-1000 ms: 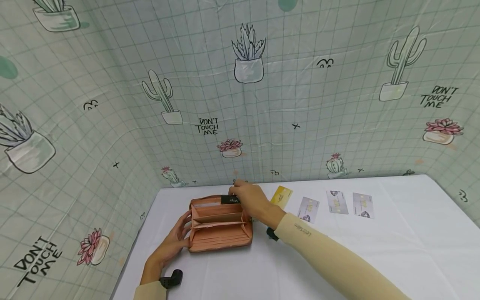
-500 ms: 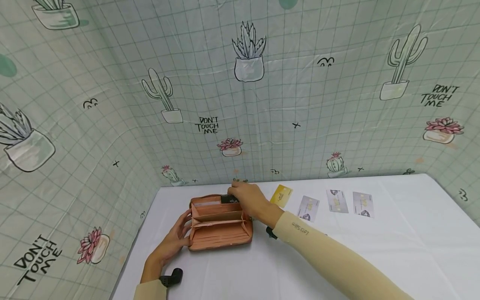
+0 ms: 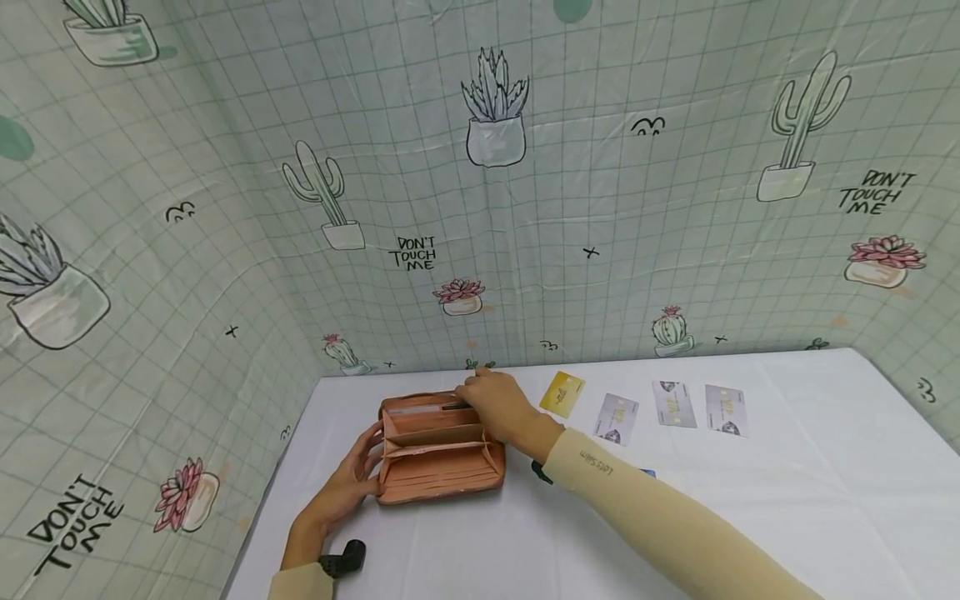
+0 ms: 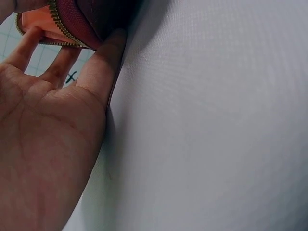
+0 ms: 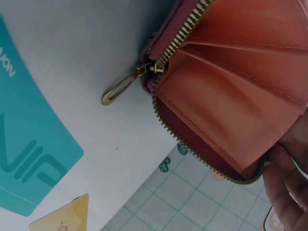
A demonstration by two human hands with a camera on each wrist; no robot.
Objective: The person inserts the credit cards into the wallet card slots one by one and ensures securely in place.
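An orange-lined zip wallet [image 3: 442, 482] lies open on the white table, its compartments facing up. My left hand [image 3: 345, 485] grips its left end, thumb at the front corner; the left wrist view shows several fingers around the zipped edge. At the back right corner, my right hand [image 3: 498, 404] pinches the wallet's back wall. Beside its fingertips shows a thin dark strip of a black card [image 3: 453, 407], the rest sunk in a slot or covered by the hand. The right wrist view shows curled fingers [image 5: 284, 187] outside the zipper and the brass zipper pull [image 5: 118, 91] hanging.
A yellow card [image 3: 562, 394] and several silver cards [image 3: 675, 404] lie right of the wallet. A teal card [image 5: 33, 139] sits near its right side, mostly behind my right arm in the head view. A blue edge [image 3: 647, 472] peeks out by the sleeve. Patterned cloth stands behind.
The black card has gone down into the back of the wallet, from a clearly showing printed strip to a thin edge. My right hand has shifted slightly with it; the left hand stays put.
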